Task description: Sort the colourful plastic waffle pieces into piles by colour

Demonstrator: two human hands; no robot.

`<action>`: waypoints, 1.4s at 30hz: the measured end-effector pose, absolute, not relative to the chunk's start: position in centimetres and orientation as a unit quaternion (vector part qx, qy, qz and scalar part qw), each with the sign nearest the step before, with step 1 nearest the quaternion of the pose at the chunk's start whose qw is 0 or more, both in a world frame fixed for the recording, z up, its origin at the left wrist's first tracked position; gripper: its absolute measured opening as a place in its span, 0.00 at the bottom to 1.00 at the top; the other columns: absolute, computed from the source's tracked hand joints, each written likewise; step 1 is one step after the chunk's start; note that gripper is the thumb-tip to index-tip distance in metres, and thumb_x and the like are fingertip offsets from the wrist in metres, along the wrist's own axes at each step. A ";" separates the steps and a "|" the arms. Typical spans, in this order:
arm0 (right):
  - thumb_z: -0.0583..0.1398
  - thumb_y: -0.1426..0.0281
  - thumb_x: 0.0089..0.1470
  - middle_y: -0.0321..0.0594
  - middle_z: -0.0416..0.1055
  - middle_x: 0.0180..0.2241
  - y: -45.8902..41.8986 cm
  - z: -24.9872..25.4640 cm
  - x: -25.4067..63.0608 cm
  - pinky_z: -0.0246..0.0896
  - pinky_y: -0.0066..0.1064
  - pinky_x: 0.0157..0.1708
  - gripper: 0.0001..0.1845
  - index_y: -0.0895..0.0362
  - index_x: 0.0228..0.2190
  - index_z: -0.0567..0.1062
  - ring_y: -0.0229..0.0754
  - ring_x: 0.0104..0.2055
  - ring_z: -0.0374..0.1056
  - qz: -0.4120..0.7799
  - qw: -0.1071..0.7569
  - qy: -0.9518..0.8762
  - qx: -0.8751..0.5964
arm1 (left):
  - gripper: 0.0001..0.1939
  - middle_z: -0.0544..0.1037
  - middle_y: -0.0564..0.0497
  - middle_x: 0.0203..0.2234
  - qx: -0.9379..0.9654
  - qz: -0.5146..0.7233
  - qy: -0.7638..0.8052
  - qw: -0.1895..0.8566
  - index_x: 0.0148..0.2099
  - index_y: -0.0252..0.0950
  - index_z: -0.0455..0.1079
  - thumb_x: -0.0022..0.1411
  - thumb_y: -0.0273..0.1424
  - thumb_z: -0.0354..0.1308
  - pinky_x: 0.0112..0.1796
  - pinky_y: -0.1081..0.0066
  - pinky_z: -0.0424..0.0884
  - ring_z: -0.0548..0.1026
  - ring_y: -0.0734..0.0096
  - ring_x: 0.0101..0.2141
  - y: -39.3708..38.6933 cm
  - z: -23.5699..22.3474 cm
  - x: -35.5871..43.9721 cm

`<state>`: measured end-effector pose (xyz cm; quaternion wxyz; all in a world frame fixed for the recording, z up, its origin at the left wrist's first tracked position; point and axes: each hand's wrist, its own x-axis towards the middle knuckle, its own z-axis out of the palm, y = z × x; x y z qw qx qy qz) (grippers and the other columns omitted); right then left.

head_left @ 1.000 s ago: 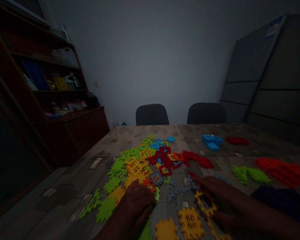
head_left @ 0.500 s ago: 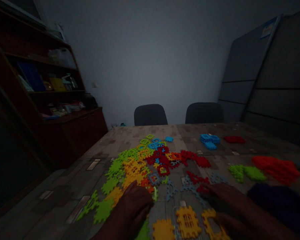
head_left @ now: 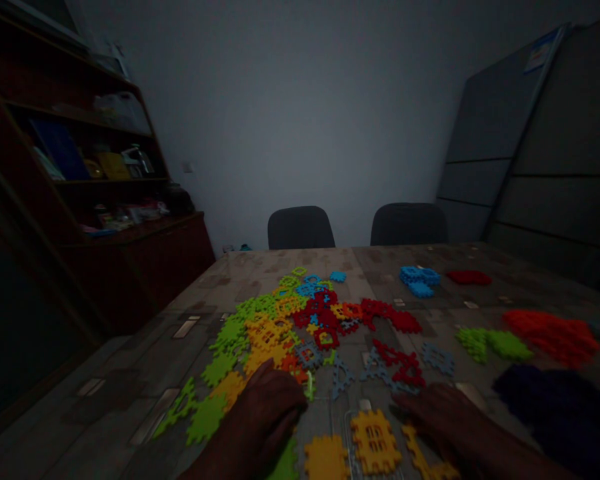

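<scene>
Many flat plastic interlocking pieces in green, yellow, red, blue and grey lie spread in a heap (head_left: 300,327) on the patterned table (head_left: 130,400). My left hand (head_left: 263,417) rests on the table at the near edge of the heap, fingers curled over yellow and green pieces. My right hand (head_left: 443,423) lies low beside a yellow square piece (head_left: 375,450) and over a yellow frame piece (head_left: 420,460); its fingers lie flat. The room is dim and what either hand grips is unclear.
Sorted piles sit to the right: blue (head_left: 420,280), red (head_left: 467,277), green (head_left: 490,343), orange-red (head_left: 553,337) and dark purple (head_left: 555,400). Two dark chairs (head_left: 300,227) stand at the far side. A wooden shelf unit (head_left: 95,200) fills the left wall.
My right hand has drawn back toward me, uncovering red and grey pieces in the middle. The left hand has stayed put.
</scene>
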<state>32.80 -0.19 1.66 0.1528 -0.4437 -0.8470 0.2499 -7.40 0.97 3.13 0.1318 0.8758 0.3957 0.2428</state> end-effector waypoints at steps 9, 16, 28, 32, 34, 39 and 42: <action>0.65 0.74 0.55 0.30 0.49 0.75 -0.2 2.6 34.0 0.41 0.59 0.71 0.48 0.30 0.70 0.57 0.62 0.75 0.40 0.319 0.088 -0.808 -0.488 | 0.13 0.80 0.52 0.45 0.879 0.243 0.388 0.135 0.50 0.44 0.71 0.73 0.22 0.51 0.64 0.41 0.59 0.78 0.60 0.47 1.0 2.9 -7.5; 0.66 0.74 0.54 0.31 0.50 0.75 0.3 1.5 34.4 0.43 0.59 0.71 0.48 0.32 0.69 0.59 0.65 0.75 0.40 0.332 0.091 -0.811 -0.474 | 0.13 0.79 0.51 0.43 0.884 0.242 0.374 0.144 0.49 0.44 0.69 0.73 0.22 0.49 0.61 0.38 0.59 0.78 0.59 0.45 1.2 3.0 -7.4; 0.65 0.70 0.59 0.32 0.51 0.74 0.4 2.2 34.3 0.39 0.58 0.72 0.42 0.33 0.69 0.61 0.62 0.76 0.41 0.345 0.091 -0.802 -0.478 | 0.12 0.80 0.52 0.43 0.881 0.243 0.378 0.147 0.49 0.44 0.70 0.73 0.23 0.50 0.63 0.42 0.57 0.78 0.61 0.46 1.2 3.0 -7.3; 0.66 0.68 0.58 0.31 0.47 0.75 0.1 3.6 33.9 0.34 0.62 0.71 0.44 0.33 0.70 0.59 0.64 0.76 0.34 0.358 0.051 -0.790 -0.495 | 0.12 0.80 0.52 0.43 0.885 0.240 0.369 0.151 0.49 0.44 0.70 0.72 0.22 0.50 0.62 0.41 0.58 0.78 0.60 0.46 1.1 3.2 -7.4; 0.66 0.63 0.59 0.32 0.45 0.76 0.0 4.2 33.5 0.33 0.62 0.71 0.42 0.34 0.70 0.59 0.65 0.76 0.33 0.360 0.037 -0.782 -0.507 | 0.13 0.80 0.51 0.44 0.885 0.248 0.366 0.147 0.49 0.43 0.70 0.72 0.21 0.50 0.62 0.42 0.59 0.78 0.60 0.46 1.1 3.2 -7.3; 0.61 0.52 0.64 0.36 0.53 0.74 0.3 3.6 33.1 0.40 0.60 0.71 0.34 0.37 0.69 0.64 0.65 0.75 0.43 0.321 0.070 -0.794 -0.512 | 0.13 0.80 0.51 0.43 0.882 0.266 0.365 0.132 0.49 0.44 0.71 0.71 0.21 0.51 0.62 0.45 0.59 0.78 0.61 0.45 1.1 3.1 -7.3; 0.61 0.52 0.65 0.38 0.58 0.72 0.9 2.7 33.2 0.50 0.56 0.70 0.31 0.37 0.67 0.67 0.63 0.73 0.52 0.300 0.109 -0.801 -0.507 | 0.13 0.80 0.51 0.44 0.887 0.266 0.358 0.117 0.50 0.43 0.71 0.72 0.21 0.51 0.63 0.44 0.59 0.78 0.60 0.45 1.1 3.0 -7.3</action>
